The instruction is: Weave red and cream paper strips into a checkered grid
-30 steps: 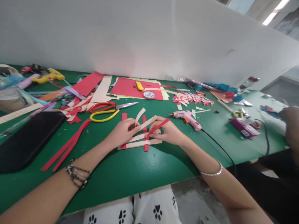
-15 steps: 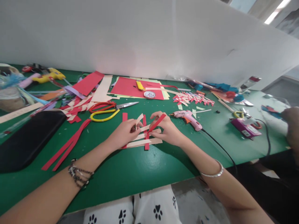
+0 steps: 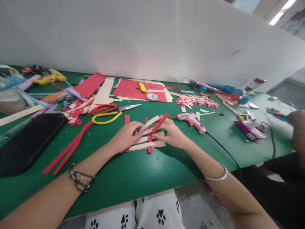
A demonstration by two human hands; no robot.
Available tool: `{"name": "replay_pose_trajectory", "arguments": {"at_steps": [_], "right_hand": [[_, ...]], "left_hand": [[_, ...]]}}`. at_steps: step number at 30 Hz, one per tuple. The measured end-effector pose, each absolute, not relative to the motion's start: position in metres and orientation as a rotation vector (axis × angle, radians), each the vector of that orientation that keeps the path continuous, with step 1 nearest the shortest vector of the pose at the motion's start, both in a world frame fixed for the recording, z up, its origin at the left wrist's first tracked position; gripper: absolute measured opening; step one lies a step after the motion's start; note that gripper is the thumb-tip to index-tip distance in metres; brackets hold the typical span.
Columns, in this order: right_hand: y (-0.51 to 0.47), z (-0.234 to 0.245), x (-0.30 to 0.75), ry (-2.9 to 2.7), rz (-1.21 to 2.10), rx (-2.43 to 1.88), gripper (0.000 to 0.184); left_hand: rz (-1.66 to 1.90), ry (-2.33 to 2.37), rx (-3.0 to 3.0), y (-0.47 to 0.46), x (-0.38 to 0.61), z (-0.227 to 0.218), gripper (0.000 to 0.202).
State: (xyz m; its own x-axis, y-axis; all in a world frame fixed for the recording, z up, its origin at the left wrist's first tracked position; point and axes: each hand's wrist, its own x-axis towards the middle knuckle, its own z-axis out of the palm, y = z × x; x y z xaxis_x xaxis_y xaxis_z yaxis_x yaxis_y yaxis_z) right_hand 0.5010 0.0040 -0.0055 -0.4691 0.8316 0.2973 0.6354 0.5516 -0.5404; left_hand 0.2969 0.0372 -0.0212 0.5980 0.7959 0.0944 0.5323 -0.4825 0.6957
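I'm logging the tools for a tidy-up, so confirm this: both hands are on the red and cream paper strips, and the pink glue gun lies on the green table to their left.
One detail is off. The head view shows the pink glue gun to the right of the hands, not the left. The left hand and right hand are both on the red and cream paper strips on the green table.

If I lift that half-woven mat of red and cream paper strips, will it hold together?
Probably not well. The woven strips look thin and floppy: a cream end curls off the table. Only a few cross, so they would likely slide apart. The left hand and right hand both pin them flat.
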Motion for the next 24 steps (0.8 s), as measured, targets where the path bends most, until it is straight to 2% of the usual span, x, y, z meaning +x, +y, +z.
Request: {"name": "replay_pose_trajectory", "arguments": {"at_steps": [4,9,17,24], "right_hand": [[0.003,-0.0039,0.4999,-2.223,0.48,-1.142,0.014],[0.0041,-0.0039,0.4987,-2.076,0.476,-1.093,0.013],[0.0,0.0041,0.4975,-2.141,0.734,-1.079,0.017],[-0.0004,0.0009,0.4994,-2.14,0.757,-0.963,0.015]], "left_hand": [[0.573,1.054,2.181,0.0379,0.2967,-0.0214,0.012],[0.562,1.063,2.135,0.0384,0.2962,-0.0195,0.022],[0.573,1.103,2.121,0.0383,0.2972,-0.0147,0.03],[0.568,1.112,2.139,0.0395,0.2962,-0.0159,0.032]]}}
